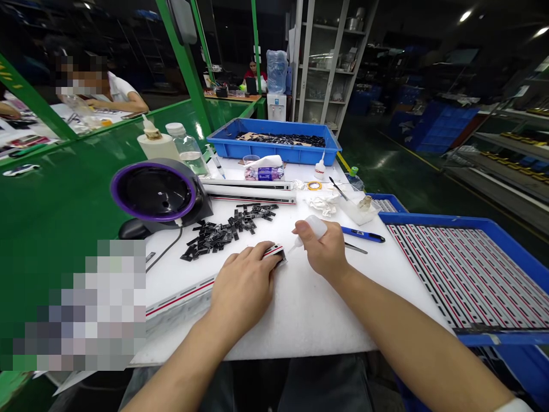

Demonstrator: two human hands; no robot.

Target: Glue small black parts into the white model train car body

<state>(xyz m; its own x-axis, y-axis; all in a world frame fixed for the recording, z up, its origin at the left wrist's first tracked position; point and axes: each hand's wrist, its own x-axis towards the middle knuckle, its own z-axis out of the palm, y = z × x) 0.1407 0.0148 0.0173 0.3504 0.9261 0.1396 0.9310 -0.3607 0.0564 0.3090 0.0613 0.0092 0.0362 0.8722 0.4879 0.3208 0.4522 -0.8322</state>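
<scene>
My left hand (245, 280) is closed around a long slotted metal strip (182, 297) with a red line along it. The strip lies slantwise over the white worktop, and its far end sticks out past my fingers. In my right hand (323, 249) is a small white squeeze bottle (316, 226), tilted so that its thin nozzle points at the strip's end. Whether the nozzle touches the strip I cannot tell. Beyond my left hand lies a loose pile of small black rectangular pieces (214, 232).
Behind the pile stand a black fan with a purple rim (154, 191) and two long strips (253, 197). A blue pen (363, 234), crumpled tissue (323, 205) and tape roll (314, 185) lie right. Blue trays (274, 150) stand behind and at right (467, 220). A person (114, 94) sits at left.
</scene>
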